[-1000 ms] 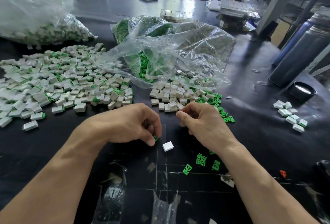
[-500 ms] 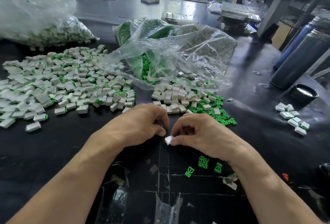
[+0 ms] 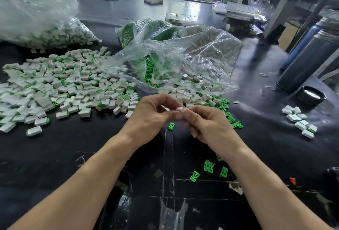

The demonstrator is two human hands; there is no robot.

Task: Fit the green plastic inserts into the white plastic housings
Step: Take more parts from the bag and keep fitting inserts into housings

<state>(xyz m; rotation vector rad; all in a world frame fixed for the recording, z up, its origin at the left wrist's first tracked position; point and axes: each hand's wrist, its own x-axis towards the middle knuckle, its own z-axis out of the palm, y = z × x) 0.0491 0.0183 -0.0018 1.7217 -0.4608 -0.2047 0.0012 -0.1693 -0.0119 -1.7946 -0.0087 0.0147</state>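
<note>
Both hands had lifted off the table since the earlier frame, meeting above it. Left hand [image 3: 152, 114] and right hand [image 3: 207, 125] together pinched one white housing [image 3: 179, 109], its long axis running 9 to 3 o'clock; which end faced the insert I could not tell. Finished pieces [image 3: 60, 90] spread at 10 o'clock; loose green inserts [image 3: 209, 166] at 5 o'clock and bare housings [image 3: 187, 97] at 12 o'clock remained.

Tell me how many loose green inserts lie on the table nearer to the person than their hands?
4. One green insert, a touching pair right of it, and another by the right forearm. A green sliver at the forearm's edge may be a fifth, partly hidden.
</note>
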